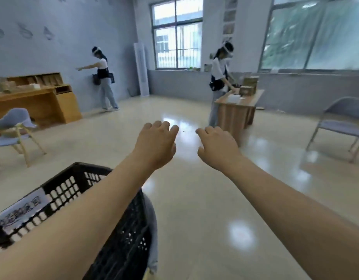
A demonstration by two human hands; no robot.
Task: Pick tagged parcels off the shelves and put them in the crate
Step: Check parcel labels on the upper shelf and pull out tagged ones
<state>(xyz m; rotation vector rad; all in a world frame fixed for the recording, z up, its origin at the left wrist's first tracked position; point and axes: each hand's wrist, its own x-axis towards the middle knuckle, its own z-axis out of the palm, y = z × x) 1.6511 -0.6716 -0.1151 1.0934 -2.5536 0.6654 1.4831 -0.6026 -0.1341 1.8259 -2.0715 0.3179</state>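
Both my arms reach forward over a shiny floor. My left hand [155,145] and my right hand [217,149] hang palm down with relaxed fingers, holding nothing. A black lattice crate [77,184] sits at the lower left, under my left forearm, with a white printed label on its near wall. Cardboard parcels [248,85] stand on a wooden table at the right. More brown parcels [7,85] lie on a wooden desk with shelf compartments at the far left.
Two people work in the room: one [104,77] by the left wall, one [220,81] at the wooden table [235,112]. A grey chair [13,134] stands at left, a folding chair [344,124] at right. Open floor lies ahead of me.
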